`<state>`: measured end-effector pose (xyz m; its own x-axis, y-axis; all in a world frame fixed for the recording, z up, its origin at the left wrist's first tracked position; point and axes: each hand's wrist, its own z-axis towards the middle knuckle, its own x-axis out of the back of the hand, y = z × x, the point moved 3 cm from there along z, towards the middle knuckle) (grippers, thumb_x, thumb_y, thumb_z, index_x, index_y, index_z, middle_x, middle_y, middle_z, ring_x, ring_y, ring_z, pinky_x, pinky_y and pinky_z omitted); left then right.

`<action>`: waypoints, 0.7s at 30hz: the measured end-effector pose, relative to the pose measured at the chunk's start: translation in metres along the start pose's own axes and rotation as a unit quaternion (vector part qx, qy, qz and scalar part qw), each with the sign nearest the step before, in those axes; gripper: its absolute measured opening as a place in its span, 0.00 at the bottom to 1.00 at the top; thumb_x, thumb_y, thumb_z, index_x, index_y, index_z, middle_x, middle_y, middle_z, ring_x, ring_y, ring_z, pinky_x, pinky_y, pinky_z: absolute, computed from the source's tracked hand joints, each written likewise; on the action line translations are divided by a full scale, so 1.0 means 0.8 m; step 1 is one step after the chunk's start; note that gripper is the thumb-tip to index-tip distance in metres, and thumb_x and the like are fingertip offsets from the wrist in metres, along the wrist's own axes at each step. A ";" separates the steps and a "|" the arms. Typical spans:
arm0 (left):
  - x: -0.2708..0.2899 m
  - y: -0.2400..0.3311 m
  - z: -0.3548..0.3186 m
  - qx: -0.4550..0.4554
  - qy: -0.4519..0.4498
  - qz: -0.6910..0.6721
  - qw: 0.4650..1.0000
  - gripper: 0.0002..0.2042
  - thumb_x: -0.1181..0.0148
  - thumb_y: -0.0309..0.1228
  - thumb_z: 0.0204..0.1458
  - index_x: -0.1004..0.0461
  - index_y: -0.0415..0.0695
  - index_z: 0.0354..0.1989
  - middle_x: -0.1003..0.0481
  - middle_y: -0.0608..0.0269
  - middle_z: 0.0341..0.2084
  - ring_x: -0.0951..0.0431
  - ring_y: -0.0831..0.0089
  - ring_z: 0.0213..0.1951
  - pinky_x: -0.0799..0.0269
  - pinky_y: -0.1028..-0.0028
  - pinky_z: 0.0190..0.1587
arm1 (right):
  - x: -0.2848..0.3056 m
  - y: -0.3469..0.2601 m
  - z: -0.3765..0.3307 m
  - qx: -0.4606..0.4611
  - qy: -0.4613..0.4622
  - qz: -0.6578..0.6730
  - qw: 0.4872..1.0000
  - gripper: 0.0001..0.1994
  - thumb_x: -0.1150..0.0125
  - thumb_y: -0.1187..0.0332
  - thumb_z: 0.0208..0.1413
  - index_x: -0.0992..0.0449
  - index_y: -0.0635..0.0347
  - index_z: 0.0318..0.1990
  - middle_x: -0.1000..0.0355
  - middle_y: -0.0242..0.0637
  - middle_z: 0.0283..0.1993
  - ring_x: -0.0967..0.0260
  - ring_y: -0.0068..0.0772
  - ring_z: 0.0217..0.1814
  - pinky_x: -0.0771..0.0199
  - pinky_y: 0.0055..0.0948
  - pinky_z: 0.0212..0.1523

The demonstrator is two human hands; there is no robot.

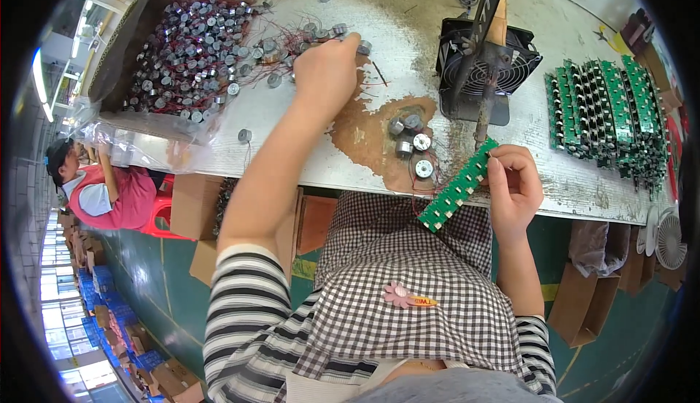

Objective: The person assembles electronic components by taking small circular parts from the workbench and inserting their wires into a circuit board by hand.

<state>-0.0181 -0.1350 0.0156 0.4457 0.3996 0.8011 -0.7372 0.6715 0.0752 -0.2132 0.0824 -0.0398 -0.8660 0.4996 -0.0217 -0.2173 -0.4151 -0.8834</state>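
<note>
My left hand (326,70) is stretched far across the table, fingers curled down among small round metal motors with thin red and dark wires. Its fingertips are hidden, so what they pinch does not show; one motor (363,47) lies right beside the index finger. At the table's near edge my right hand (515,186) grips a long green circuit board strip (458,186) by its upper right end, between thumb and fingers. The strip slants down to the left and carries a row of small pale parts. Left of it sits a small cluster of motors, two with white tops (423,168).
An open carton (117,86) heaped with motors stands at the left. A black fan (503,64) sits behind a metal stand with an upright rod (484,115). Stacked green boards (609,115) fill the right side. A person in red (117,192) sits at far left.
</note>
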 end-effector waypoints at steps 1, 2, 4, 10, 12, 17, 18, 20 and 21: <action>-0.021 -0.016 0.010 0.014 -0.088 0.087 0.992 0.04 0.45 0.26 0.47 0.26 0.41 0.29 0.24 0.55 0.27 0.22 0.56 0.29 0.26 0.61 0.29 | -0.002 -0.001 0.000 0.001 -0.001 0.000 1.000 0.03 0.44 0.83 0.53 0.31 0.68 0.32 0.31 0.40 0.39 0.35 0.16 0.29 0.33 0.14 0.28; -0.037 -0.029 0.015 0.026 -0.175 0.172 0.969 0.04 0.48 0.25 0.48 0.27 0.41 0.28 0.23 0.55 0.26 0.21 0.55 0.30 0.26 0.59 0.29 | -0.003 -0.001 0.002 -0.014 0.001 -0.012 1.000 0.03 0.44 0.83 0.53 0.31 0.68 0.32 0.31 0.39 0.39 0.36 0.15 0.29 0.34 0.14 0.27; -0.045 -0.041 0.019 0.014 -0.139 0.159 0.977 0.04 0.49 0.25 0.48 0.27 0.40 0.28 0.23 0.54 0.27 0.21 0.54 0.30 0.26 0.58 0.29 | -0.002 0.001 0.004 -0.021 0.004 -0.040 0.999 0.03 0.44 0.82 0.53 0.31 0.67 0.31 0.31 0.38 0.39 0.36 0.14 0.28 0.35 0.13 0.26; -0.012 -0.029 0.009 -0.035 0.107 -0.001 0.994 0.09 0.47 0.23 0.49 0.24 0.38 0.38 0.23 0.53 0.26 0.21 0.56 0.29 0.26 0.62 0.32 | -0.003 0.004 0.005 -0.053 -0.003 -0.031 0.998 0.04 0.44 0.80 0.54 0.32 0.67 0.31 0.31 0.37 0.39 0.37 0.14 0.27 0.35 0.12 0.25; 0.006 -0.033 -0.003 0.018 0.187 -0.154 0.970 0.11 0.48 0.23 0.53 0.24 0.38 0.44 0.22 0.54 0.31 0.21 0.63 0.30 0.27 0.69 0.33 | -0.003 0.006 0.002 -0.094 -0.003 -0.001 0.996 0.05 0.44 0.78 0.56 0.34 0.66 0.31 0.31 0.38 0.40 0.35 0.15 0.27 0.33 0.13 0.26; 0.050 0.015 -0.027 0.127 0.152 -0.480 0.854 0.26 0.55 0.24 0.60 0.56 0.34 0.65 0.23 0.51 0.36 0.22 0.71 0.34 0.28 0.75 0.37 | 0.006 0.009 -0.001 -0.081 -0.025 0.079 0.993 0.04 0.47 0.79 0.56 0.36 0.66 0.31 0.32 0.41 0.44 0.33 0.17 0.28 0.29 0.15 0.28; 0.058 0.029 -0.038 0.161 0.107 -0.538 0.820 0.30 0.55 0.25 0.61 0.64 0.35 0.66 0.24 0.50 0.35 0.22 0.70 0.34 0.29 0.76 0.36 | 0.007 0.007 -0.001 -0.069 -0.038 0.099 0.992 0.04 0.48 0.80 0.55 0.36 0.66 0.31 0.33 0.42 0.46 0.32 0.17 0.28 0.28 0.15 0.28; 0.058 0.052 -0.066 0.249 -0.023 -0.648 0.719 0.26 0.53 0.26 0.60 0.56 0.35 0.63 0.24 0.51 0.34 0.25 0.75 0.28 0.33 0.81 0.29 | 0.006 0.005 -0.001 -0.084 -0.042 0.084 0.992 0.03 0.49 0.83 0.53 0.35 0.67 0.32 0.34 0.43 0.46 0.31 0.19 0.29 0.26 0.17 0.29; 0.053 0.061 -0.077 0.271 -0.105 -0.691 0.661 0.24 0.52 0.26 0.59 0.53 0.34 0.61 0.24 0.52 0.32 0.26 0.77 0.26 0.35 0.83 0.26 | 0.005 0.004 0.000 -0.085 -0.042 0.064 0.993 0.03 0.49 0.83 0.53 0.34 0.68 0.33 0.34 0.42 0.46 0.31 0.19 0.30 0.26 0.17 0.30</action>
<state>-0.0036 -0.0467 0.0167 0.8454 -0.4970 -0.1956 0.2020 -0.0414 0.9785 -0.2177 0.0831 -0.0428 -0.9173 0.3839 -0.1060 -0.0304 -0.3327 -0.9425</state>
